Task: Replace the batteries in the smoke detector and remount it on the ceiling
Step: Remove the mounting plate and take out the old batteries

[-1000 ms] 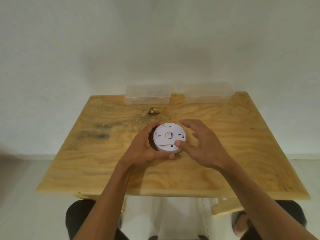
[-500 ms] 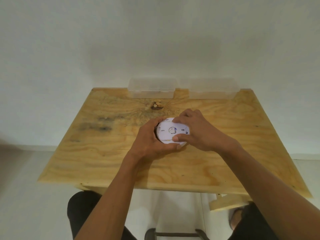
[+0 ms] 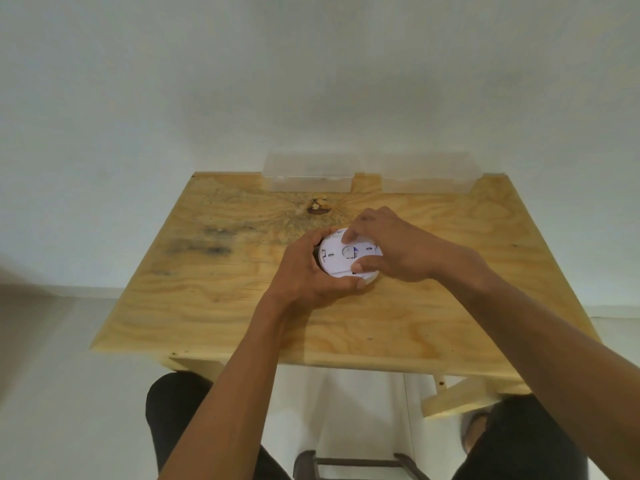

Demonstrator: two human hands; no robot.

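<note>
A round white smoke detector [image 3: 341, 259] lies back side up on the wooden table [image 3: 415, 323], near its middle. My left hand [image 3: 306, 271] wraps around its left and near rim. My right hand [image 3: 398, 245] comes from the right and lies over the top, with fingertips pressed on the far part of the back plate and the thumb on its near edge. The detector's right side is hidden under my right hand. No batteries are visible.
Two clear plastic boxes stand at the table's far edge against the white wall, one [image 3: 308, 174] left of centre and one [image 3: 427, 173] to the right. A dark knot [image 3: 318, 206] marks the wood just beyond the detector. A stool frame [image 3: 346, 462] shows below.
My right hand has closed in from beside the detector onto its back plate, fingers now gripping it. My left hand keeps its hold on the rim. The camera has come closer.
</note>
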